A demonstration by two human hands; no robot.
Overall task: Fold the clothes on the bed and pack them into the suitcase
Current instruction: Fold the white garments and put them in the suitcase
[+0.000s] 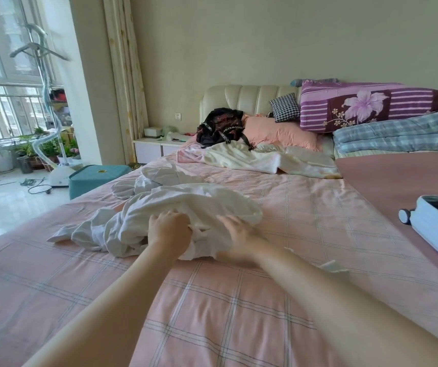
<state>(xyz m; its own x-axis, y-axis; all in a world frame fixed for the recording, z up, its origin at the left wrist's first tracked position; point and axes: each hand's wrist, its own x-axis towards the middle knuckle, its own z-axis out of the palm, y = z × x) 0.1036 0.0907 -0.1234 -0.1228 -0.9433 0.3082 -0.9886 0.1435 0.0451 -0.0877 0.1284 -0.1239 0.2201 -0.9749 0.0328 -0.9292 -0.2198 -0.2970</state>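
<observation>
On the bed (212, 300), our left hand (168, 230) pinches the white garment (186, 205); our right hand (236, 238) blurs, grip unreadable; suitcase (429, 229) cut off.

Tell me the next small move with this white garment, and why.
Probably pull the white garment open and spread it flat on the bed sheet. It lies crumpled in a heap, so no fold can start yet. The left hand grips a bunch of it; the right hand rests on it, too blurred to tell its grip.
</observation>
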